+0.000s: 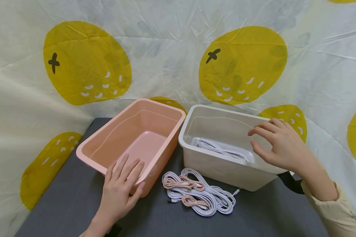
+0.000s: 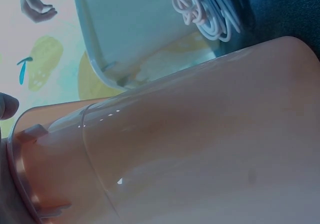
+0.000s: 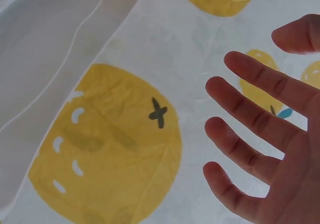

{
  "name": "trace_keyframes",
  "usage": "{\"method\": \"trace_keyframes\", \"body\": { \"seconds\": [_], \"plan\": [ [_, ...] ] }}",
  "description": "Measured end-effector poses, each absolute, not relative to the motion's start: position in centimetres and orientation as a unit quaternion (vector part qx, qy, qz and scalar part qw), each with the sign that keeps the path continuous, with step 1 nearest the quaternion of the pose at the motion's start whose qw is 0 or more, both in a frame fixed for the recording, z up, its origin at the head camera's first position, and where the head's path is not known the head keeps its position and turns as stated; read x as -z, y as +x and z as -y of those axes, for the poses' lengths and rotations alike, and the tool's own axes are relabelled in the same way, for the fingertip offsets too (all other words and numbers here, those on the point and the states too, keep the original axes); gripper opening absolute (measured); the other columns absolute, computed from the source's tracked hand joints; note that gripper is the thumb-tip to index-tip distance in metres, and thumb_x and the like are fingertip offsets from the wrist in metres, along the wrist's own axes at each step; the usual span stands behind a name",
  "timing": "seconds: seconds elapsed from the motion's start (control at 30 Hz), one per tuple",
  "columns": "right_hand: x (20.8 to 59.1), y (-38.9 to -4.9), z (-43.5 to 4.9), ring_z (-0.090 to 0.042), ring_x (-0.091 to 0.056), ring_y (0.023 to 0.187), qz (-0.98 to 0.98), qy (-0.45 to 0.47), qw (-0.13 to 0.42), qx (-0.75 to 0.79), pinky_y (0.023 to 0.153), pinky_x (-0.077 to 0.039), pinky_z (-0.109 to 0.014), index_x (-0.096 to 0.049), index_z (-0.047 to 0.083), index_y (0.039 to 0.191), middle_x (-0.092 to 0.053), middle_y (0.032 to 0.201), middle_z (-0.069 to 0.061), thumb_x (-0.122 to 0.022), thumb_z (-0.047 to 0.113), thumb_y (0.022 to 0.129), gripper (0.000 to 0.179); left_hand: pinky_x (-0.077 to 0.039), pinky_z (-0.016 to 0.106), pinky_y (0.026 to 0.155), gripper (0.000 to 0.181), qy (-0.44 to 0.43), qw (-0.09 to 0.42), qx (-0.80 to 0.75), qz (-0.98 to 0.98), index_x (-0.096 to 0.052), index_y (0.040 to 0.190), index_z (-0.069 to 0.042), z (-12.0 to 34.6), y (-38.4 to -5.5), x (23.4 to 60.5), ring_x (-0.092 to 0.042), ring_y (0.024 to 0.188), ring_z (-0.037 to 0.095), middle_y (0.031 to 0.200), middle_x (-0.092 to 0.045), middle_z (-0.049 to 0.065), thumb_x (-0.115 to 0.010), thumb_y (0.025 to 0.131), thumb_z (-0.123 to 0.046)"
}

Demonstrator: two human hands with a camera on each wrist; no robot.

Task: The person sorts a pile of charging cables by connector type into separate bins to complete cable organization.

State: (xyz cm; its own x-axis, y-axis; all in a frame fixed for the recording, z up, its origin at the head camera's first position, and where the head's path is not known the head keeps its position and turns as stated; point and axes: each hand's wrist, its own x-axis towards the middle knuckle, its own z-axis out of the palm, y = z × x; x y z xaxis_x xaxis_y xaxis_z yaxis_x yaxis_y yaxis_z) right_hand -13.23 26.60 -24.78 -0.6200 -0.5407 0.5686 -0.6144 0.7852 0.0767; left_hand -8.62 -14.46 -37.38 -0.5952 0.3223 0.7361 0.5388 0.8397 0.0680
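Note:
My left hand point(image 1: 120, 191) rests on the near rim of a pink plastic bin point(image 1: 166, 154), its fingers straight and reaching over the edge. No objects show inside that bin. Above the right end of a white plastic bin point(image 1: 222, 169) hovers my right hand point(image 1: 280, 144), its fingers loosely bent and holding nothing; the right wrist view shows them spread apart. A coiled white cable point(image 1: 219, 149) lies on the floor of the white bin. In front of the two bins, a pile of coiled white cables point(image 1: 203, 207) and pink cables point(image 1: 192, 200) lies on the table.
The dark grey table point(image 1: 62, 204) carries both bins, which nearly touch at their back corners. Behind them hangs a white cloth point(image 1: 163, 65) printed with yellow fruit. A black strap point(image 1: 290, 182) is on the right wrist.

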Motion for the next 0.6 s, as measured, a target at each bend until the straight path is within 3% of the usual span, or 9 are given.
{"method": "trace_keyframes", "body": {
  "seconds": [0.13,0.33,0.6],
  "plan": [
    [25.0,-12.5,-26.3,-0.019,-0.047,0.086,0.888,0.334,0.309,-0.077,0.065,-0.034,-0.038,-0.064,0.018,0.087,-0.060,0.090,0.003,-0.051,0.030,0.080,0.020,-0.016,0.047,0.107,0.053,-0.247,0.384,0.147,0.877,-0.060,0.116,-0.012,14.4,-8.7,37.4,-0.042,0.122,0.035,0.116,-0.060,0.009,-0.028,0.093,-0.047],
    [25.6,-11.9,-25.3,-0.020,-0.047,0.087,0.866,0.354,0.341,-0.091,0.065,-0.033,-0.037,-0.065,0.017,0.085,-0.061,0.088,0.001,-0.035,0.047,0.088,0.042,-0.012,0.043,0.110,0.053,-0.248,0.391,0.151,0.873,-0.060,0.116,-0.011,14.3,-8.7,37.4,-0.043,0.122,0.036,0.116,-0.061,0.009,-0.028,0.093,-0.047],
    [26.9,-11.1,-23.3,-0.020,-0.047,0.084,0.859,0.381,0.327,-0.101,0.074,-0.032,-0.036,-0.065,0.012,0.085,-0.061,0.088,-0.002,-0.034,0.043,0.090,0.044,-0.014,0.045,0.109,0.053,-0.246,0.389,0.150,0.875,-0.060,0.116,-0.011,14.3,-8.7,37.4,-0.043,0.121,0.036,0.115,-0.061,0.008,-0.028,0.093,-0.047]
  ]
}}
